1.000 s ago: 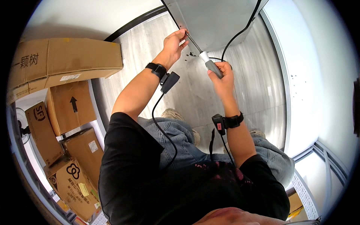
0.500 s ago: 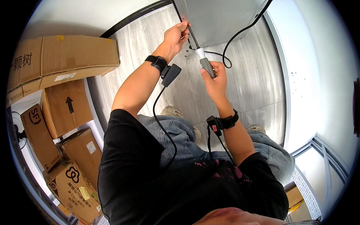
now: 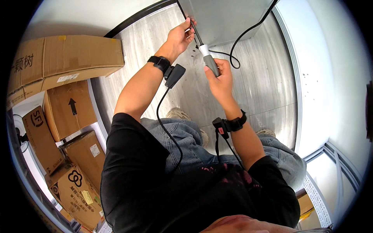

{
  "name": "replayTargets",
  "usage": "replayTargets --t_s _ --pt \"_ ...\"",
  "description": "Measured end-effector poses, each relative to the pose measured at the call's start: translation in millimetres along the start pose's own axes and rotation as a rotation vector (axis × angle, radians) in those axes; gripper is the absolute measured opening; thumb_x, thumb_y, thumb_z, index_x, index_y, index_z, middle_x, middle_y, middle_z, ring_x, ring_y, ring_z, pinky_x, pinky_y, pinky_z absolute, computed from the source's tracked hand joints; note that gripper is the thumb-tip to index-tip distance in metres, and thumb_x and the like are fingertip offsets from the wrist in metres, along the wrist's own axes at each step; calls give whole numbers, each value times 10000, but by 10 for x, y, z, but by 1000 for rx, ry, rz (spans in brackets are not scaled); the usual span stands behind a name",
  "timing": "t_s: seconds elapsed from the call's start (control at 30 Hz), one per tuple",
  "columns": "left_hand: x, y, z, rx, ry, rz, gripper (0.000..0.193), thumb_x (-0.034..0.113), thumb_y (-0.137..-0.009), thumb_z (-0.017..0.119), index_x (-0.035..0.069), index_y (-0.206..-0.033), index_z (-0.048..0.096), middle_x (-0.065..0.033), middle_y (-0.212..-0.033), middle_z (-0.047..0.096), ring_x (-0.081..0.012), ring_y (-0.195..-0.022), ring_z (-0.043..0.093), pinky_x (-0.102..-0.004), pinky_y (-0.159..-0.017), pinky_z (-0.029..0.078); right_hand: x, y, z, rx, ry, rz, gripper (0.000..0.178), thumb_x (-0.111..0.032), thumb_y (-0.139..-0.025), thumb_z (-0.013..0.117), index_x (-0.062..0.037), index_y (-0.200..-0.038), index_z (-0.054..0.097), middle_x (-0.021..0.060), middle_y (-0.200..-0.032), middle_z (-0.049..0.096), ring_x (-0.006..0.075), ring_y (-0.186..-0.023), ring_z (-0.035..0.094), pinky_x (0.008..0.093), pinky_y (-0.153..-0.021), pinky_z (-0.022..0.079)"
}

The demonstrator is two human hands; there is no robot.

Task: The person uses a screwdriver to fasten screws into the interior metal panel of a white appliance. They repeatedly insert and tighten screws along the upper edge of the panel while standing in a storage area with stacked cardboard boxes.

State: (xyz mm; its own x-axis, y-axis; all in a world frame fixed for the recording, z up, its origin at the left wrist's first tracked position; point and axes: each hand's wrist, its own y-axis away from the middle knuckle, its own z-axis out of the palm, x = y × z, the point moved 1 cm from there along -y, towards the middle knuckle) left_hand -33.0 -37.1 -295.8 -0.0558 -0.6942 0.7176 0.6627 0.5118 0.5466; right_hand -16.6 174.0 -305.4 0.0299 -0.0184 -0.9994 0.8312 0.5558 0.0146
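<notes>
A screwdriver (image 3: 210, 62) with a grey and white handle and a long dark shaft slants up to the left. Its handle is wrapped by my right hand (image 3: 221, 82), thumb along the side. My left hand (image 3: 180, 38) is closed at the upper end of the shaft, the fingertips pinched round it beside the left edge of a grey metal cabinet (image 3: 225, 23). The screwdriver's tip is hidden by those fingers, and so is whatever it touches. Both wrists wear black straps with small cabled devices.
A black cable (image 3: 248, 30) hangs down by the cabinet and loops on the grey wood-look floor (image 3: 260, 81). Several cardboard boxes (image 3: 70, 110) are stacked on shelving at the left. A white wall (image 3: 314, 70) rises on the right, with a metal frame (image 3: 338, 163) below it.
Both hands and the screwdriver have shifted slightly up and to the left. The grip of each hand looks the same.
</notes>
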Motion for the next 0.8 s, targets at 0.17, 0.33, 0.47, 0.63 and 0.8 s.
replayTargets --t_s 0.17,0.33,0.47,0.63,0.8 --pt "-11 13 8 -26 7 5 186 289 -921 576 111 -934 630 7 -925 636 -79 -688 485 -228 -632 460 81 13 48 29 -22 -18 354 -108 -816 671 12 -1076 464 106 -913 603 130 -764 578 271 -653 467" --pt "-14 11 -1 -21 6 4 199 297 -923 572 106 -952 623 3 -943 633 -83 -689 481 -226 -633 463 62 41 93 57 -47 -20 349 -95 -814 670 11 -1075 464 101 -901 600 129 -752 572 273 -651 464" --pt "-8 17 4 -35 -14 1 210 305 -924 568 105 -957 621 0 -958 628 -83 -696 481 -223 -632 465 46 50 101 52 -64 -12 347 -89 -812 668 11 -1075 464 98 -894 601 131 -747 571 274 -648 464" --pt "-3 19 1 -47 -31 5 221 313 -927 562 103 -958 623 1 -955 622 -81 -702 485 -222 -628 466 18 32 91 50 -20 -9 345 -93 -812 668 10 -1073 466 98 -892 602 132 -740 573 273 -639 465" --pt "-2 57 7 -65 -46 25 231 319 -931 554 100 -954 623 -1 -958 617 -84 -710 484 -226 -643 467 10 13 85 49 -28 -2 339 -109 -814 672 11 -1066 480 94 -888 604 126 -732 572 265 -628 464"
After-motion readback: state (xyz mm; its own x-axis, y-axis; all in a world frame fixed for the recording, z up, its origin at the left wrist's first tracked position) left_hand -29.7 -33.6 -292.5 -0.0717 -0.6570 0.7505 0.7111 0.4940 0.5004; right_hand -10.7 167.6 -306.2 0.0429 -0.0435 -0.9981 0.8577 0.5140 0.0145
